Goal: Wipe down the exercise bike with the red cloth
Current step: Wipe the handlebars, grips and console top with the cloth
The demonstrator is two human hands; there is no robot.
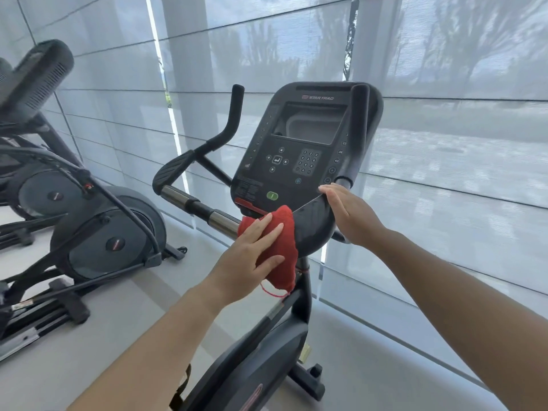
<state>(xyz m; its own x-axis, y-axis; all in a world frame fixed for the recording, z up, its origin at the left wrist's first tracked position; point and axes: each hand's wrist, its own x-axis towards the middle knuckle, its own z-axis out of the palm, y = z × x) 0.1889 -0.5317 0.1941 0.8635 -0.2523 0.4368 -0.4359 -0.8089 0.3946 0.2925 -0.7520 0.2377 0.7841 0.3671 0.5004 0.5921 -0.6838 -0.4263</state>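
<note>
The black upright exercise bike (pixel 299 149) has the crumpled red terry cloth (pixel 289 244) pressed against its console's lower edge under the flat, straight-fingered left hand (pixel 249 256), its tail hanging below the palm, while the right hand (pixel 353 215) rests with relaxed fingers on that edge just beside

Soft, even daylight diffused through translucent blinds (pixel 444 143) beyond the right hand (pixel 353 215), faint reflection seen on the console screen (pixel 311 123), straight lines bowed by wide-angle distortion, focus sharp.
</note>
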